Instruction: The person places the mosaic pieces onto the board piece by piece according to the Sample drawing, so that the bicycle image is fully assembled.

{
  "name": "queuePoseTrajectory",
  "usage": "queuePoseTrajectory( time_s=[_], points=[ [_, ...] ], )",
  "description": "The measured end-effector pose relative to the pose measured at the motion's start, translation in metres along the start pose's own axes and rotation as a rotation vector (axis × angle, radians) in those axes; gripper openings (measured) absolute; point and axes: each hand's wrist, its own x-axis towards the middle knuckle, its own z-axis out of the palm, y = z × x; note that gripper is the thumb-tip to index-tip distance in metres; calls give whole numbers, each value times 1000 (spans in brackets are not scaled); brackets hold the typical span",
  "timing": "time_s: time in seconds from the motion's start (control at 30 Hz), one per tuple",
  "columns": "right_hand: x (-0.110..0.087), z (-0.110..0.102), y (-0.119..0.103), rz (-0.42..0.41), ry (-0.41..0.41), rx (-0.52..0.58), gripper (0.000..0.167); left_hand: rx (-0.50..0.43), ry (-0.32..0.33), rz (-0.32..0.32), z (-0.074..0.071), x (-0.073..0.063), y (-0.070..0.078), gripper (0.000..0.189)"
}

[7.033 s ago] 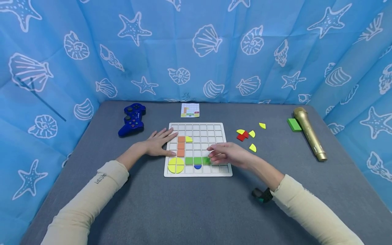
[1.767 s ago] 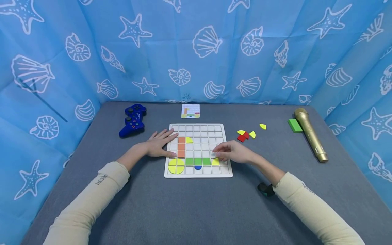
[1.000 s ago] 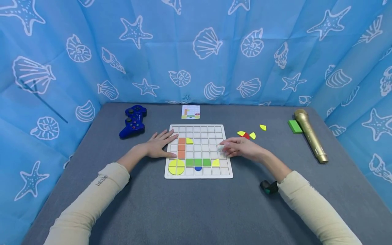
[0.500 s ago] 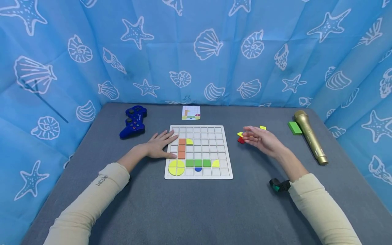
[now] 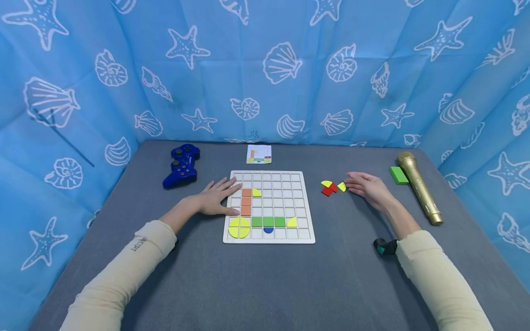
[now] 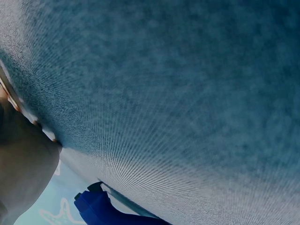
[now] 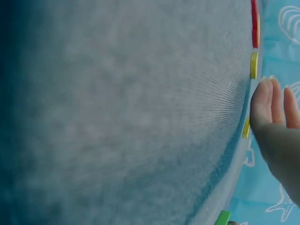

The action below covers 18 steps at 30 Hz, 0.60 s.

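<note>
My left hand (image 5: 215, 198) lies with fingers spread on the left edge of a white grid board (image 5: 309, 236). On the board are orange squares (image 5: 246, 202), a yellow quarter-circle tile (image 5: 256, 192) beside them, a yellow circle of quarter tiles (image 5: 233, 222), green squares (image 5: 268, 221), a blue half-circle tile (image 5: 268, 230) and another yellow quarter-circle tile (image 5: 291, 222). Right of the board, my right hand (image 5: 368, 187) hovers with loosely bent fingers, its fingertips just beside a loose yellow quarter-circle tile (image 5: 341, 186). In the right wrist view, a farther yellow tile (image 7: 246, 127) shows by the hand.
Red tiles (image 5: 327, 191) and a yellow tile (image 5: 326, 183) lie left of my right hand. A green block (image 5: 398, 175) and gold microphone (image 5: 420, 188) are at the right. A blue game controller (image 5: 182, 165) sits at the left. A pattern card (image 5: 259, 154) lies behind the board.
A yellow quarter-circle tile now lies right of the green squares, and one fewer lies loose. My right hand has moved right from the board to the loose tiles. My left hand stays put.
</note>
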Motion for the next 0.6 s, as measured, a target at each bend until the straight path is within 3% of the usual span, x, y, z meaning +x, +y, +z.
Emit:
queuePoseTrajectory(
  time_s=[0.17,0.37,0.6],
  points=[
    [7,0,3,-26,45,-171,61,-2,7,4,-1,0,0,96],
    [12,2,1,-30,16,-349,48,9,0,-5,-1,1,-1,95],
    [15,3,2,-115,-28,-527,45,17,-1,-4,1,2,-2,95]
  ],
)
